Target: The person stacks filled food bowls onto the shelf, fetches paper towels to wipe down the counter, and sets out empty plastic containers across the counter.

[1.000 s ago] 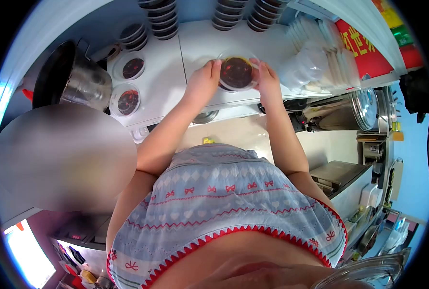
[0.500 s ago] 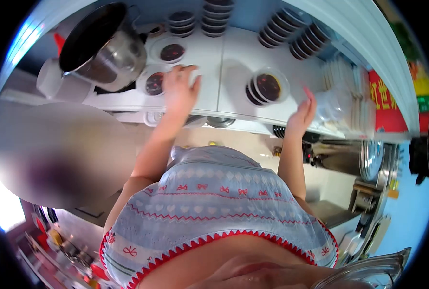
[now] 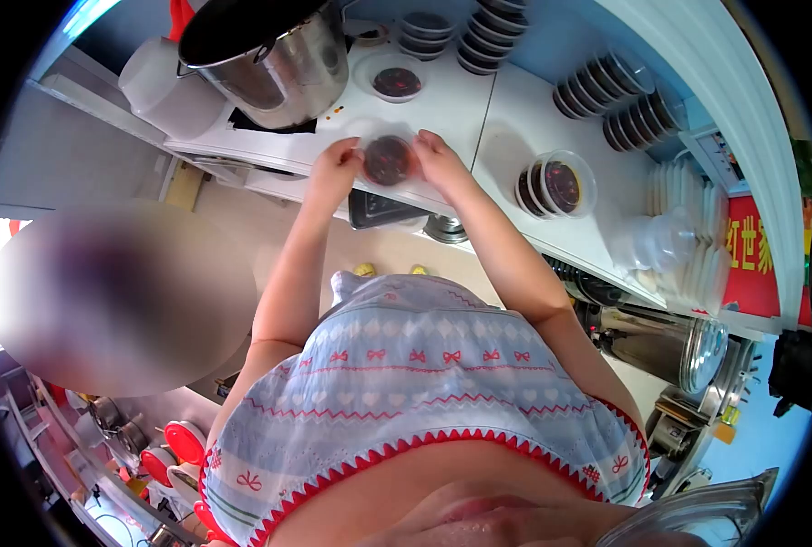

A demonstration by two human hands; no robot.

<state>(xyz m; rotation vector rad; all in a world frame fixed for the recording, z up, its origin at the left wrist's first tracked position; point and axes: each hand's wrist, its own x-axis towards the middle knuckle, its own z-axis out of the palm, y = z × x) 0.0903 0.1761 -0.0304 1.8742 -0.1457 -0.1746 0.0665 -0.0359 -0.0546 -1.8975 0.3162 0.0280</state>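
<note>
A clear round plastic container of dark reddish sauce (image 3: 389, 162) is between my hands at the front edge of the white counter, slightly blurred. My left hand (image 3: 335, 164) pinches its left rim, and my right hand (image 3: 441, 162) has its fingers closed at the right rim. Just behind stands another container of dark sauce (image 3: 397, 84) on the counter. To the right, a short leaning stack of filled containers (image 3: 563, 185) has a clear rim around the top one.
A large steel pot (image 3: 278, 77) stands at the left, beside a white tub (image 3: 174, 91). Stacks of filled containers (image 3: 493, 36) line the back, with more stacks (image 3: 606, 82) at the right. Clear empty tubs (image 3: 666, 239) and stacked lids (image 3: 702, 214) occupy the right end.
My right hand, open and empty near the right of the counter before, has come over to the sauce container. My left hand has gone from over the container to its left rim. The view has shifted.
</note>
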